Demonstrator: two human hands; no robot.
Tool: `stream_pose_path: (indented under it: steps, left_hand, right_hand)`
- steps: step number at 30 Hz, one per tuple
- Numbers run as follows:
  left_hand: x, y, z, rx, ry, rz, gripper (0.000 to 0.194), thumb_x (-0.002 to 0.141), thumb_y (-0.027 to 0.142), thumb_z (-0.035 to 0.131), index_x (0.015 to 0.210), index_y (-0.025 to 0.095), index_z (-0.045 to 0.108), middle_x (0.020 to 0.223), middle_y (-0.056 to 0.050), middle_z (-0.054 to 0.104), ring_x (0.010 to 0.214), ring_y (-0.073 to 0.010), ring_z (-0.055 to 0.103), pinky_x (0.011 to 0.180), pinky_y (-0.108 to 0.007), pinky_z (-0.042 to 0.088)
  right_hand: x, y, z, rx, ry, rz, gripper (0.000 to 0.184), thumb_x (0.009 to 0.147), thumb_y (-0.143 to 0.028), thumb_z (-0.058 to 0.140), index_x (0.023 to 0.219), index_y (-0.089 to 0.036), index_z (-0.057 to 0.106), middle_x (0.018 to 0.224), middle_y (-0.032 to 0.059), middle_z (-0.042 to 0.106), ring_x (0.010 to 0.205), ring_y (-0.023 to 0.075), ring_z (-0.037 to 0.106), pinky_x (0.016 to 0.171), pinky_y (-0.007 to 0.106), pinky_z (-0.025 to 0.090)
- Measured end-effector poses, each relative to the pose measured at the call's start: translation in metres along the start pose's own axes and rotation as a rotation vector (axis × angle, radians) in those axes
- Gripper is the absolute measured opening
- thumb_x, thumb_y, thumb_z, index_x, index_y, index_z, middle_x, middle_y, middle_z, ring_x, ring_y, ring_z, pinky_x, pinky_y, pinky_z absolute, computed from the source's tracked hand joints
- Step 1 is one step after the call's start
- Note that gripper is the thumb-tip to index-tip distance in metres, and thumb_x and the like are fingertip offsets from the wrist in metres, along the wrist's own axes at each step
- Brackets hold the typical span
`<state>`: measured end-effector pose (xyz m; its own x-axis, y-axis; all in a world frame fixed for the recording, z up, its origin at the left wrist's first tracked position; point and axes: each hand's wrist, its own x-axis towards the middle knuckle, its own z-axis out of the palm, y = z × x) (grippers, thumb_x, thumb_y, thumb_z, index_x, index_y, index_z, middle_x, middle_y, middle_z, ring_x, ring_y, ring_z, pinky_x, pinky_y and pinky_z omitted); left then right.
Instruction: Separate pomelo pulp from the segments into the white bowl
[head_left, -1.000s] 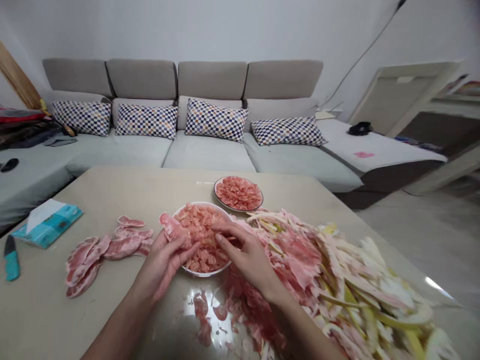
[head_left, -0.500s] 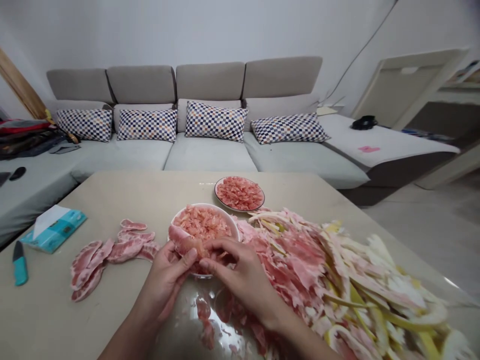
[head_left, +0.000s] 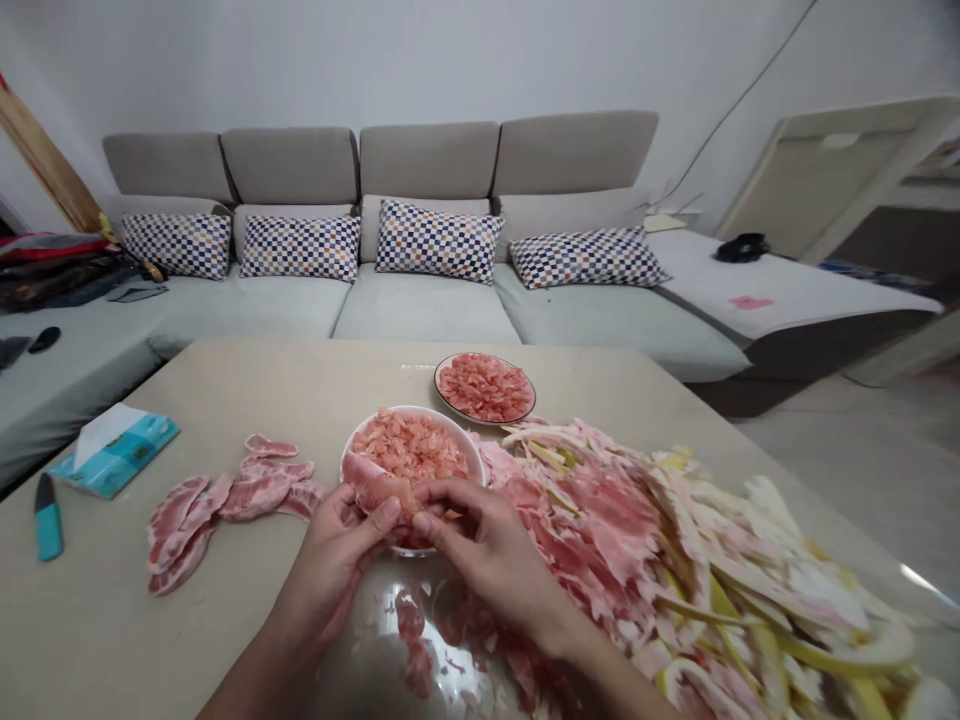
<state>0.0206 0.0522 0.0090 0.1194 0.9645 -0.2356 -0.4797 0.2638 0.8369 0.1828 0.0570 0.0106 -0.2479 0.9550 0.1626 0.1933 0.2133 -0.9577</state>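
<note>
Heap of peel (head_left: 735, 570) right of the bowl (head_left: 475, 455); plate (head_left: 448, 402) of pulp behind it. Held over the bowl's near edge in the closed fingers of the left hand (head_left: 341, 545), pinched at 1 end by those of the right hand (head_left: 487, 545): fruit segment (head_left: 373, 482). Probably light, soft, slippery, easily torn; best gripped gently by the skin.

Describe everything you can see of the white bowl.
The white bowl is round, smooth and glossy, perhaps ceramic or plastic. It stands upright on the table, holding loose pink pulp. It sits between reddish segments on the left and a peel heap on the right. The left hand and right hand hold a pink segment over its near side, hiding part of the rim; whether they touch the bowl cannot be told.
</note>
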Motion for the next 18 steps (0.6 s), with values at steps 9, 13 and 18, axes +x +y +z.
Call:
stream_pose_path:
  steps: [9,13,18]
  left_hand:
    - [-0.0006,-0.0003,0.0020,0.019,0.030,0.022,0.028,0.071,0.026,0.080,0.092,0.013,0.067,0.087,-0.007,0.073,0.081,-0.0187,0.069,0.079,-0.030,0.055]
    - [-0.0025,-0.0011,0.0007,0.081,0.014,0.054,0.030,0.072,0.028,0.079,0.095,0.014,0.066,0.091,-0.007,0.073,0.088,-0.0210,0.069,0.083,-0.032,0.053]
    - [-0.0011,-0.0009,-0.0036,0.104,0.016,0.020,0.030,0.070,0.029,0.080,0.090,0.013,0.065,0.088,-0.008,0.074,0.085,-0.0215,0.069,0.078,-0.032,0.053]
  right_hand:
    - [-0.0007,0.0034,0.0027,-0.070,0.046,-0.027,0.014,0.081,-0.026,0.069,0.092,-0.018,0.070,0.086,0.0033,0.070,0.076,0.0159,0.064,0.067,0.026,0.051]
    - [-0.0014,0.0013,0.0032,-0.182,0.082,-0.101,0.012,0.079,-0.021,0.071,0.090,-0.019,0.071,0.084,0.0023,0.070,0.073,0.0152,0.064,0.066,0.025,0.050]
    - [0.0014,0.0025,-0.0024,-0.177,0.038,-0.115,0.010,0.079,-0.022,0.069,0.089,-0.019,0.071,0.081,0.0020,0.070,0.068,0.0143,0.064,0.062,0.025,0.051]
